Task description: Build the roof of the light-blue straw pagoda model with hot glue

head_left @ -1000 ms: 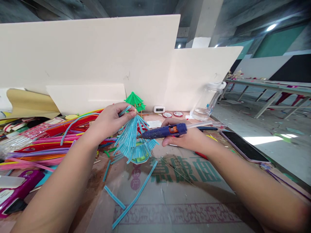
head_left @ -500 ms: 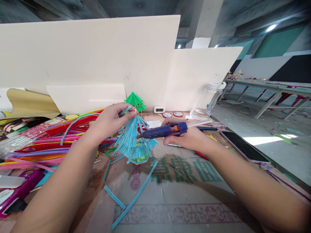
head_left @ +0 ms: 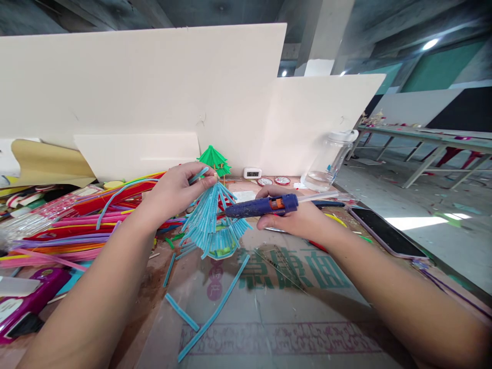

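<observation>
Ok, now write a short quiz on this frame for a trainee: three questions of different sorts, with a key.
1. Multiple choice: what color is the body of the glue gun in the right hand?
a) yellow
b) dark blue
c) white

2. True or false: the left hand is at the bottom edge of the light-blue model.

3. Fill in the blank: as the camera sees it, the clear pitcher stands to the ____ of the small white digital display.

Key:
1. b
2. False; it is at the top of the model.
3. right
</observation>
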{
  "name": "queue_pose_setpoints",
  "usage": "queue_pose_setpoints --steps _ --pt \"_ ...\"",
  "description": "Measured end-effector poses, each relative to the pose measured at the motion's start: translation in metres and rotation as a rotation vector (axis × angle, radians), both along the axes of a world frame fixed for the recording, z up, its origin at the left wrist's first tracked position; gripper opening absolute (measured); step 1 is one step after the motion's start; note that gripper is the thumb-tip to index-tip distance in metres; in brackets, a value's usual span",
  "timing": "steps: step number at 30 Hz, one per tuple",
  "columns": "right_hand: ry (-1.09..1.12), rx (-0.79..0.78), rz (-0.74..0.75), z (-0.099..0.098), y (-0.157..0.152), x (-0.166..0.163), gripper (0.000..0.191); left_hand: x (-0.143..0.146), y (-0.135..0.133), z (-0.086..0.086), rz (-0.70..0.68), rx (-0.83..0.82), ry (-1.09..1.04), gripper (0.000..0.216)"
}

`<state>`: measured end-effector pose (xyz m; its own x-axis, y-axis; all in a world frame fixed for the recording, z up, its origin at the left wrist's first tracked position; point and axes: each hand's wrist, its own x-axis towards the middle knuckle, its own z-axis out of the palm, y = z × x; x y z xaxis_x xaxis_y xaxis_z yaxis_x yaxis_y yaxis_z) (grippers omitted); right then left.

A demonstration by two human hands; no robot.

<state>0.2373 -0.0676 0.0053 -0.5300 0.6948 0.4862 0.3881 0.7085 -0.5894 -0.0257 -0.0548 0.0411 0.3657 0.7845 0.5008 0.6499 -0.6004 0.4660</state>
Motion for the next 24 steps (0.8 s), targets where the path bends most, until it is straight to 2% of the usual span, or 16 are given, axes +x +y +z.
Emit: queue_pose_setpoints --steps 17,24 --pt "0.059 -0.028 0.003 0.0056 -0.0028 -0.0038 0.026 -0.0001 0.0004 -0.0004 0.012 0.012 0.010 0.033" --pt "0.016 -0.044 0.025 0.0036 -0.0018 -0.0019 0.032 -0.0003 0.0004 -0.0005 0.010 0.008 0.012 0.034"
